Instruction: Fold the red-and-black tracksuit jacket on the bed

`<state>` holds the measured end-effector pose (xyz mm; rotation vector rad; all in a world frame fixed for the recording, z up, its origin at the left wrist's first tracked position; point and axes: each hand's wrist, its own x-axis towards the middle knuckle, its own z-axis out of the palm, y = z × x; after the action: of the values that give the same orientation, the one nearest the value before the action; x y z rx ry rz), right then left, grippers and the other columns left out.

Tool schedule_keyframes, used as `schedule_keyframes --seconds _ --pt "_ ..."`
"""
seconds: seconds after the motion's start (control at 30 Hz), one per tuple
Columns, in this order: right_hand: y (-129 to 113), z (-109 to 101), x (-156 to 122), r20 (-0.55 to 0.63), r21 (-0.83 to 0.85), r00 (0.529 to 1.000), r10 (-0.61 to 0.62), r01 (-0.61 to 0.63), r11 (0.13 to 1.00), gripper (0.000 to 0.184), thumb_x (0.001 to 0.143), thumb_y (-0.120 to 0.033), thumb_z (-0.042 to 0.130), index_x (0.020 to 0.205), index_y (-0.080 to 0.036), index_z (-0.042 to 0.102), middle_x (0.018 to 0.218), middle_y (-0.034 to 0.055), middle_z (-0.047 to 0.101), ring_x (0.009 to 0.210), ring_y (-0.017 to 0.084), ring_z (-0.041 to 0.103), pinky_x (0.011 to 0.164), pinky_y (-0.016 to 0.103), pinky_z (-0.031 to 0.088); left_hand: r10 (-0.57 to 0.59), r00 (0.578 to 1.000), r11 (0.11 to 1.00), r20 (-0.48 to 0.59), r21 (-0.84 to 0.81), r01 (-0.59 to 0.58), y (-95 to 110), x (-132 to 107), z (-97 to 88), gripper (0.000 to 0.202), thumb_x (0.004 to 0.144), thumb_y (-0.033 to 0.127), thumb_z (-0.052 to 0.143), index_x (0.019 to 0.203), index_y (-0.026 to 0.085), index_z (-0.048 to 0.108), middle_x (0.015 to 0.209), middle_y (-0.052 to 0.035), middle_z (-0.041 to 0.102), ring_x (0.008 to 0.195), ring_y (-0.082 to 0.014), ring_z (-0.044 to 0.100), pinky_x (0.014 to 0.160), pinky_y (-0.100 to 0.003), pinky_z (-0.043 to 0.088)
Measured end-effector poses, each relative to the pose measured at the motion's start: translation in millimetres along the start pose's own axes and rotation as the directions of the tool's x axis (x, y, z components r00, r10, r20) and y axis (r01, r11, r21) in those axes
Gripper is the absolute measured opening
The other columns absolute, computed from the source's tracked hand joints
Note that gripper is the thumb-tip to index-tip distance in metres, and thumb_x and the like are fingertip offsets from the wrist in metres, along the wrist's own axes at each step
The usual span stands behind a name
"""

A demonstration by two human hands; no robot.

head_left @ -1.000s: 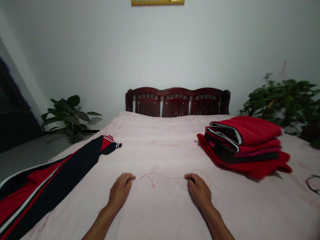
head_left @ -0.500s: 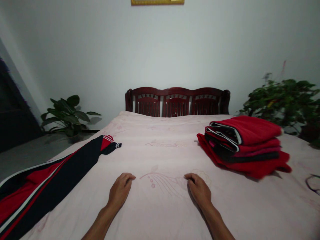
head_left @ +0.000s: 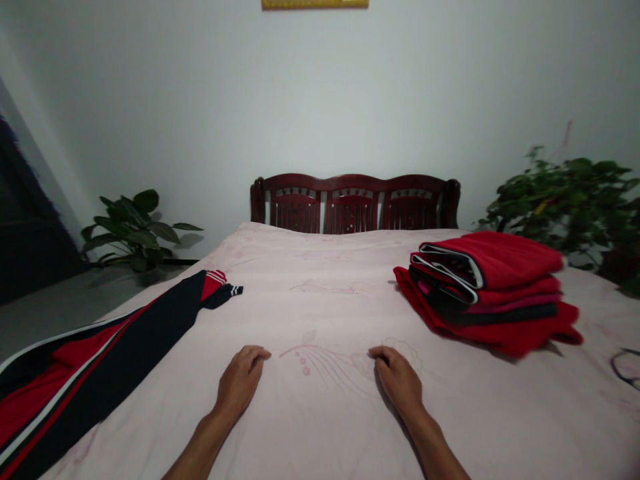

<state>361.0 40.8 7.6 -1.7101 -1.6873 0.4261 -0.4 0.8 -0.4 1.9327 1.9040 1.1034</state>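
Both of my hands rest palm down on the pale pink bed sheet (head_left: 330, 427) near its front middle. My left hand (head_left: 240, 381) has its fingers together and curled under at the tips, with nothing in it. My right hand (head_left: 399, 380) lies the same way, a hand's width to the right, also holding nothing. A stack of folded red, black and white garments (head_left: 487, 290) sits on the bed to the right, beyond my right hand. An unfolded dark blue and red striped garment (head_left: 100, 353) stretches along the bed's left edge.
A dark red wooden headboard (head_left: 353, 203) stands at the bed's far end against a white wall. Potted plants stand at the left (head_left: 135, 230) and the right (head_left: 570, 193). A dark looped object (head_left: 627, 367) lies at the right edge.
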Motion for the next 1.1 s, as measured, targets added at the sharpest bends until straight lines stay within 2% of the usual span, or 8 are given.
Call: schedule_keyframes --seconds 1.1 --pt "0.2 0.0 0.0 -0.014 0.000 1.000 0.002 -0.002 1.000 0.034 0.080 -0.024 0.041 0.098 -0.026 0.070 0.109 0.0002 0.072 0.106 0.021 0.063 0.093 0.035 0.045 -0.019 1.000 1.000 0.009 -0.005 0.019 -0.3 -0.5 0.2 0.028 0.088 0.023 0.043 0.095 0.026 0.070 0.111 -0.0009 0.067 0.111 -0.0194 0.060 0.102 -0.037 0.044"
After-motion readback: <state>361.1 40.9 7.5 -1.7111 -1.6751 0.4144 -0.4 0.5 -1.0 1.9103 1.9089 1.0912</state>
